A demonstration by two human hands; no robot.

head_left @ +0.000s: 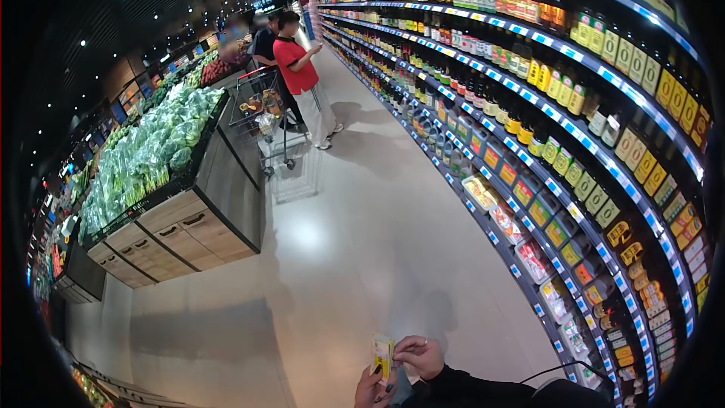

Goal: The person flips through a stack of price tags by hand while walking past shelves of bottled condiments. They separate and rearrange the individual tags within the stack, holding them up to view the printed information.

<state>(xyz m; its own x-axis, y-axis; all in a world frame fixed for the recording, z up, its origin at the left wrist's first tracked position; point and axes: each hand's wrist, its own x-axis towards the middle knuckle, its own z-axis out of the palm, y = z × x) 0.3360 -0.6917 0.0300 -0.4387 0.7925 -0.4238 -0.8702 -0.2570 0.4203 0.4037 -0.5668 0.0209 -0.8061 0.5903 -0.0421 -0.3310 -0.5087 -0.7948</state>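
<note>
Near the bottom centre, a small yellow and white package (382,355) is held upright. My left hand (371,388) is closed around its lower part, with dark nails showing. My right hand (421,357), coming from a black sleeve on the right, has its fingers pinched at the package's right edge. A ring shows on one of its fingers. The fingertips of my right hand are too small to tell exactly what they grip.
Shelves of bottles (574,208) run along the right. Bagged greens fill a wooden produce stand (215,219) on the left. Ahead, a person in a red top (296,64) stands by a shopping cart (260,109), with another person behind. Grey floor (355,257) lies between.
</note>
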